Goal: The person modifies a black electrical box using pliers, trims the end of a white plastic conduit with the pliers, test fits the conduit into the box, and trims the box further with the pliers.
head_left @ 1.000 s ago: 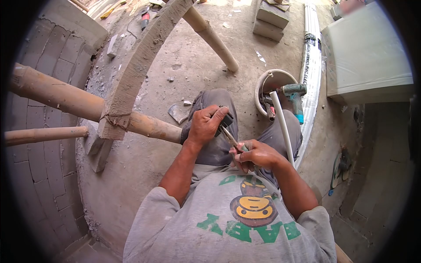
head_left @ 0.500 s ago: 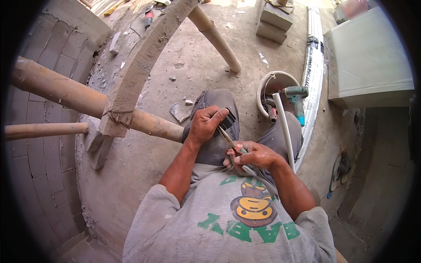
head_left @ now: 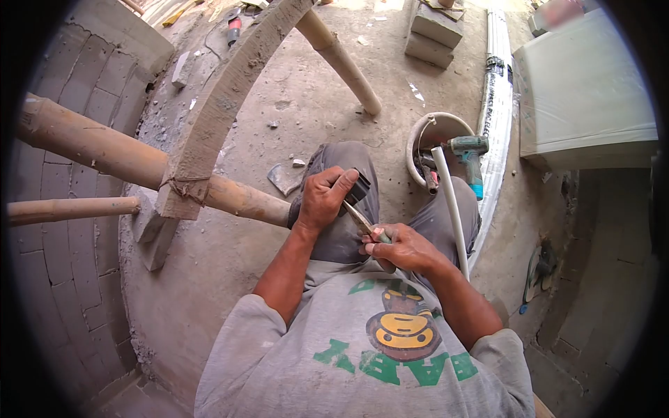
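Observation:
Over my left knee, my left hand [head_left: 325, 199] grips a small black box-like part [head_left: 359, 188] between thumb and fingers. My right hand [head_left: 398, 245] is closed round the handles of a pair of pliers [head_left: 359, 219]. The metal jaws of the pliers touch the lower edge of the black part; their tips are too small to make out. A white pipe [head_left: 451, 202] leans over my right thigh, beside the right hand.
A bucket [head_left: 412, 150] with tools and a teal drill [head_left: 470, 157] stands past my knees. White wrapped pipes [head_left: 496, 118] lie right of it. Bamboo poles [head_left: 104, 150] and a curved plank [head_left: 209, 118] cross the left side. Blocks [head_left: 432, 38] sit ahead.
The fingers of my right hand have closed further round the pliers' handles. The black part has tilted slightly in my left hand.

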`<act>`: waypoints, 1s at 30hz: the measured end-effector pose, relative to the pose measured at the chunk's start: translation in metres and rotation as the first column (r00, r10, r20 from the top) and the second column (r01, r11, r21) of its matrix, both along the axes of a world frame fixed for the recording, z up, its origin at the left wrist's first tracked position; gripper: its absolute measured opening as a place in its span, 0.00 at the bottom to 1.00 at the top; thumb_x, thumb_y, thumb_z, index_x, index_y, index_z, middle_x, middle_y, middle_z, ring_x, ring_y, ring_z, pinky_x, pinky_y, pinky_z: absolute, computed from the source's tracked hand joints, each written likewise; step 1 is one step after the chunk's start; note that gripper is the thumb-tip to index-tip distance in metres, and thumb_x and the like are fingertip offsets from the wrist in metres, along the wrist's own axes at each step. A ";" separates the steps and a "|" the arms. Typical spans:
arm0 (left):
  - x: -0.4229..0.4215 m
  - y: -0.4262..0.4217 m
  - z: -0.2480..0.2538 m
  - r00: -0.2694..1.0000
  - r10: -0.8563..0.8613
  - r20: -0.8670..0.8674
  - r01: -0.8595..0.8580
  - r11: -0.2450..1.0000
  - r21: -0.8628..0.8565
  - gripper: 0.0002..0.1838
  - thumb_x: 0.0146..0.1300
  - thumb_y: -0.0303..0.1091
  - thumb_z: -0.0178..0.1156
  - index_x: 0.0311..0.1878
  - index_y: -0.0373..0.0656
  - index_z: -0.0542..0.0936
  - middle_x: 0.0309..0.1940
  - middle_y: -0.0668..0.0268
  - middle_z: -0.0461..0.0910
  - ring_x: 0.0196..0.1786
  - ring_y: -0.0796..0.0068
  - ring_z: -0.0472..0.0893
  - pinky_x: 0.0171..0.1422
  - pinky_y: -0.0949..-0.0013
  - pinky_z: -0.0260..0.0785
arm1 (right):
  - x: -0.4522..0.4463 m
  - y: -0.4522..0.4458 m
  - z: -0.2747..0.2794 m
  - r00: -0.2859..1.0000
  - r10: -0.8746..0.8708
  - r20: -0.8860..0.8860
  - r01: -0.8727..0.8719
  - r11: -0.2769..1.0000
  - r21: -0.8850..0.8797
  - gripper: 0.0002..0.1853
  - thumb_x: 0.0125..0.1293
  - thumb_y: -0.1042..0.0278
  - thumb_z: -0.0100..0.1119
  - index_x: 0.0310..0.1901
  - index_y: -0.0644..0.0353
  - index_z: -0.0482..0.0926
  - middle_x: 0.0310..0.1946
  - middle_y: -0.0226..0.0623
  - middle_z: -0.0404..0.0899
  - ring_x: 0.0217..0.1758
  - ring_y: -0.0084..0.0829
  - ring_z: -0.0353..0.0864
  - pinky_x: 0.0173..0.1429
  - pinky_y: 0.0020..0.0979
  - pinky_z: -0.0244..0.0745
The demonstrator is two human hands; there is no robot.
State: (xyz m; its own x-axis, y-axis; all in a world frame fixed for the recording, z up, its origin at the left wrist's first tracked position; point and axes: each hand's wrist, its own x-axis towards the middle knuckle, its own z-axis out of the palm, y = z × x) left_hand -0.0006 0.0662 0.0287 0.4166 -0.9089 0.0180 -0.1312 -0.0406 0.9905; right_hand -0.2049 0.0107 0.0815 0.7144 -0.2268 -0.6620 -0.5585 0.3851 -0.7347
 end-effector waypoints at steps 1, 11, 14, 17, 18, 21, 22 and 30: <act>0.000 0.000 0.001 1.000 0.010 0.005 -0.010 1.000 -0.008 0.23 0.72 0.42 0.62 0.22 0.40 0.72 0.17 0.76 0.63 0.25 0.87 0.60 0.27 0.72 0.56 | 0.000 0.001 0.001 1.000 0.003 0.004 -0.003 1.000 -0.011 0.06 0.66 0.69 0.62 0.42 0.58 0.78 0.24 0.23 0.72 0.24 0.16 0.70 0.29 0.24 0.64; -0.001 0.000 0.007 1.000 0.018 0.020 -0.018 0.999 -0.026 0.23 0.71 0.42 0.63 0.23 0.38 0.74 0.16 0.74 0.65 0.24 0.86 0.62 0.26 0.70 0.58 | -0.002 0.005 -0.006 0.997 -0.081 0.017 0.077 0.981 0.181 0.06 0.65 0.74 0.58 0.43 0.61 0.76 0.28 0.31 0.78 0.24 0.19 0.74 0.28 0.26 0.67; -0.002 -0.002 -0.004 0.999 0.023 0.045 -0.022 1.000 -0.021 0.23 0.71 0.42 0.63 0.23 0.38 0.75 0.16 0.73 0.66 0.24 0.86 0.62 0.26 0.70 0.58 | -0.002 0.006 -0.006 0.999 -0.033 -0.015 0.035 0.978 0.204 0.10 0.63 0.74 0.57 0.47 0.60 0.76 0.37 0.36 0.84 0.26 0.20 0.77 0.27 0.24 0.69; -0.002 -0.001 0.004 0.997 0.011 0.075 -0.012 1.000 0.005 0.23 0.71 0.42 0.63 0.23 0.37 0.75 0.16 0.71 0.66 0.24 0.86 0.62 0.26 0.70 0.59 | -0.003 0.003 -0.003 0.999 0.025 -0.047 -0.017 0.988 0.152 0.08 0.64 0.66 0.58 0.43 0.57 0.77 0.26 0.32 0.82 0.23 0.22 0.79 0.25 0.24 0.66; -0.003 -0.001 0.004 0.996 0.017 0.086 -0.018 1.000 0.009 0.23 0.71 0.42 0.63 0.23 0.37 0.75 0.16 0.71 0.66 0.24 0.86 0.62 0.26 0.69 0.59 | -0.003 0.002 0.001 0.997 0.051 -0.065 -0.041 0.988 0.147 0.08 0.63 0.66 0.58 0.43 0.56 0.77 0.26 0.32 0.82 0.23 0.22 0.79 0.25 0.24 0.65; -0.005 -0.002 0.006 0.994 0.029 0.104 -0.030 0.999 0.013 0.22 0.71 0.43 0.63 0.24 0.36 0.75 0.16 0.69 0.66 0.24 0.85 0.63 0.26 0.68 0.60 | 0.000 -0.004 0.013 0.989 0.114 -0.097 -0.100 0.986 0.135 0.09 0.61 0.65 0.58 0.43 0.55 0.77 0.25 0.31 0.83 0.22 0.21 0.79 0.24 0.23 0.63; -0.005 -0.002 0.007 0.994 0.030 0.101 -0.031 0.999 0.009 0.22 0.71 0.43 0.63 0.25 0.36 0.75 0.16 0.68 0.67 0.23 0.84 0.63 0.26 0.68 0.61 | 0.000 -0.005 0.015 0.988 0.124 -0.093 -0.111 0.985 0.134 0.09 0.61 0.66 0.58 0.43 0.55 0.77 0.26 0.31 0.83 0.22 0.21 0.79 0.24 0.23 0.63; -0.014 -0.002 0.013 0.967 0.165 0.196 -0.159 0.986 -0.046 0.19 0.72 0.42 0.61 0.30 0.36 0.79 0.19 0.60 0.75 0.21 0.70 0.69 0.29 0.64 0.65 | 0.001 -0.001 0.022 0.997 -0.032 -0.064 0.043 0.983 0.177 0.10 0.60 0.67 0.57 0.44 0.55 0.77 0.27 0.31 0.82 0.24 0.20 0.79 0.24 0.23 0.64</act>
State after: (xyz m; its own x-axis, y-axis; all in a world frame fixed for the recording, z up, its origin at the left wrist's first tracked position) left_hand -0.0142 0.0644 0.0413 0.5438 -0.8273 0.1412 -0.3189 -0.0481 0.9466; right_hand -0.2035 0.0092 0.1035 0.6649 -0.1273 -0.7360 -0.5828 0.5279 -0.6177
